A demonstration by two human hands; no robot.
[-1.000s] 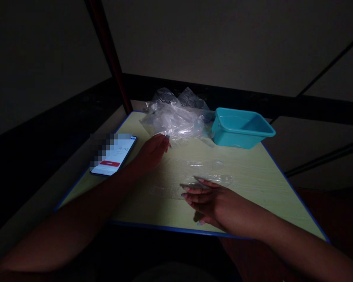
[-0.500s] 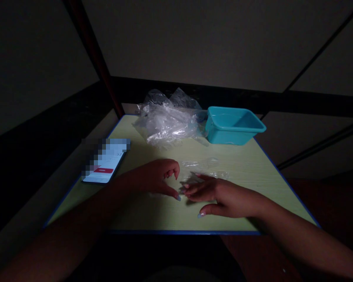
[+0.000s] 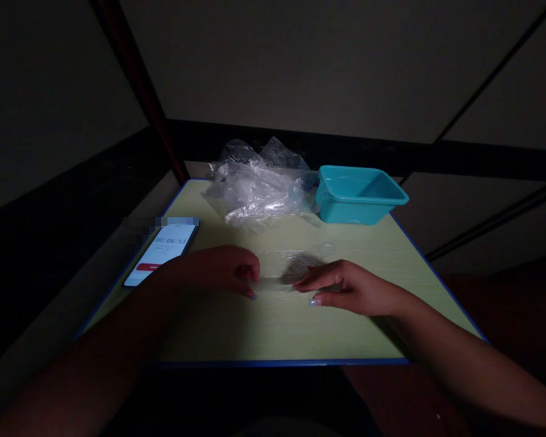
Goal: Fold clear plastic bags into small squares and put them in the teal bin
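A thin clear plastic bag (image 3: pixel 275 261) lies flat on the table between my hands, its outline faint in the dim light. My left hand (image 3: pixel 232 270) is at the bag's left end, fingers curled and thumb drawn in, seemingly pinching its edge. My right hand (image 3: pixel 346 288) is over the lower right part of the bag. Its fingers reach left and down, with a gap between them and the thumb. The fingertips are at or just above the plastic; contact is hard to make out.
A pile of crumpled clear plastic bags (image 3: pixel 259 191) lies at the back of the table (image 3: pixel 282 337). To its right stands a turquoise plastic bin (image 3: pixel 355 209). A phone (image 3: pixel 168 246) showing a running timer lies at the left edge, partly behind my left forearm.
My left hand has moved left and its fingers have drawn closer to the thumb. The clear bag now reaches further left. My right hand has lifted slightly, its fingers angled downward.
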